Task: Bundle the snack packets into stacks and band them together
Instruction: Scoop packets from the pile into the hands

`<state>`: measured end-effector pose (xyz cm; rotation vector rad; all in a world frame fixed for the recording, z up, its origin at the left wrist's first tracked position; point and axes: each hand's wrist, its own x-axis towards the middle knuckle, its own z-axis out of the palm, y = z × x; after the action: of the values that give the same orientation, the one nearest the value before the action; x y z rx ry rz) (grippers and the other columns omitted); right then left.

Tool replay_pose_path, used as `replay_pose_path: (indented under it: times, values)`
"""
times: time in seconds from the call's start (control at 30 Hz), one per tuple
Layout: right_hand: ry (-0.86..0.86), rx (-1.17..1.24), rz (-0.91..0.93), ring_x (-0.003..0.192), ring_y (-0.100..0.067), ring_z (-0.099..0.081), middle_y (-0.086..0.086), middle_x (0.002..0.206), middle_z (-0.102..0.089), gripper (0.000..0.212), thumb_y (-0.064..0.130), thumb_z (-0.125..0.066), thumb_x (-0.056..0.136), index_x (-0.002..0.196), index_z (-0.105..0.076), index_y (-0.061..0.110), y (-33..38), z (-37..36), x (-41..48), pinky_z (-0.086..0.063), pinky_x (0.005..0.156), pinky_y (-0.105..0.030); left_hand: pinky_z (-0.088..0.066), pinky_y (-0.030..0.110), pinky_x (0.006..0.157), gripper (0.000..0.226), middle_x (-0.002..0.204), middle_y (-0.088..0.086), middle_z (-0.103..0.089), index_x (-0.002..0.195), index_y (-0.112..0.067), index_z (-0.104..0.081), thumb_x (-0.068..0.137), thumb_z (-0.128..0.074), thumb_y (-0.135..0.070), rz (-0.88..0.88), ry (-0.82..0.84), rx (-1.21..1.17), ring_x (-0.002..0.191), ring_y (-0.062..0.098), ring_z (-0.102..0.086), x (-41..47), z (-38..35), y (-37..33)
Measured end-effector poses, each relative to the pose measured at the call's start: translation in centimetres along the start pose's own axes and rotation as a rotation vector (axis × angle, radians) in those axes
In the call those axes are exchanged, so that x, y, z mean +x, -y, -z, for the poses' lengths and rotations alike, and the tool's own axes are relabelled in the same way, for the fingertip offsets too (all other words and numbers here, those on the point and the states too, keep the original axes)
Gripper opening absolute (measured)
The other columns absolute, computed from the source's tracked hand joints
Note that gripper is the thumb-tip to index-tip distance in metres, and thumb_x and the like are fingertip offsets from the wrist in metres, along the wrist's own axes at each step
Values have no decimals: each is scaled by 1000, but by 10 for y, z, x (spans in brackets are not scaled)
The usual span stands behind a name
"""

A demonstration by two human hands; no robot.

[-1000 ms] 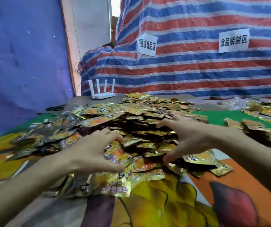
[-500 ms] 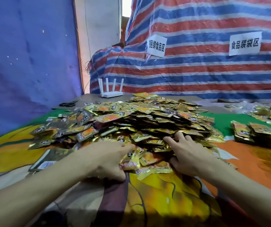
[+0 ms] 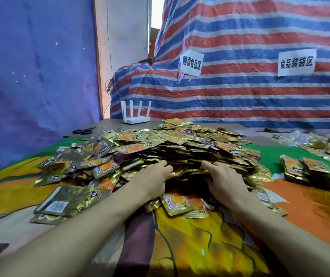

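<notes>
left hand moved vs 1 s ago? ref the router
Yes. Judged against the white router, the left hand has shifted right, closing on the right hand at the near edge of the snack packet pile.

Fingertips of the left hand and the underside of the right hand are buried in the near edge of the packet pile, so grip can't be told. Both forearms are cut off at the bottom edge. Right-side packet stacks are blurred and cropped by the right edge; dark object far left is too small to identify.
</notes>
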<state>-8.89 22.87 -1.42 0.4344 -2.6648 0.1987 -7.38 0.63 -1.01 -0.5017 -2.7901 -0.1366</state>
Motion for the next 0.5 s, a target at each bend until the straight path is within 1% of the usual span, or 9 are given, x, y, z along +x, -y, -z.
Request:
replay_pose_path:
  times: [0.1, 0.2, 0.27, 0.3, 0.33, 0.4, 0.43, 0.5]
  values:
    - [-17, 14, -56, 102, -34, -61, -3, 106, -61, 38, 12, -54, 95, 129, -54, 28, 0, -7, 11, -39, 64, -36, -42, 40, 71, 28, 103, 5, -43, 115, -6, -55, 92, -44, 3, 42, -39, -31, 100, 33, -56, 12, -7, -5]
    - [37, 80, -82, 109, -33, -60, -6, 115, -65, 39, 10, -59, 92, 127, -62, 29, -3, -3, 21, -48, 74, -38, -50, 43, 78, 21, 104, 9, -51, 108, -4, -60, 92, -48, 3, 77, -32, -93, 97, 34, -58, 21, -3, -6]
    - [128, 143, -97, 109, -31, -62, -8, 125, -63, 43, 21, -71, 90, 131, -65, 33, -9, 7, 25, -52, 80, -37, -51, 44, 79, 15, 99, 8, -58, 94, -6, -62, 91, -50, 2, 78, -34, -160, 95, 33, -59, 23, 0, -3]
    - [164, 158, -92, 107, -29, -63, -8, 128, -62, 47, 28, -75, 88, 134, -65, 34, -13, 11, 25, -52, 80, -35, -52, 43, 79, 17, 99, 5, -62, 93, -9, -64, 91, -50, 0, 76, -43, -194, 95, 31, -60, 22, 1, 0]
    - [179, 155, -72, 107, -27, -64, -6, 128, -63, 50, 35, -78, 86, 135, -64, 35, -17, 15, 23, -52, 79, -33, -52, 42, 80, 22, 100, 0, -65, 99, -16, -68, 92, -51, -4, 91, -53, -217, 96, 26, -60, 19, 3, 3]
    - [154, 92, 4, 113, -21, -59, 1, 125, -64, 56, 49, -79, 82, 135, -64, 36, -23, 19, 17, -52, 85, -35, -50, 37, 80, 29, 97, -11, -65, 107, -34, -70, 96, -52, -15, 133, -77, -268, 93, 18, -58, 13, 7, 9]
    - [138, 59, 40, 114, -19, -53, 4, 121, -60, 59, 55, -78, 80, 134, -63, 37, -25, 20, 14, -51, 88, -36, -48, 37, 79, 26, 92, -13, -64, 107, -39, -70, 98, -54, -19, 130, -92, -321, 91, 18, -57, 10, 8, 13]
    - [118, 74, 88, 113, -15, -48, 8, 116, -53, 58, 58, -75, 80, 133, -64, 39, -28, 24, 10, -47, 91, -35, -51, 40, 82, 14, 88, -11, -65, 103, -36, -68, 100, -58, -26, 96, -130, -446, 88, 19, -59, 6, 13, 14]
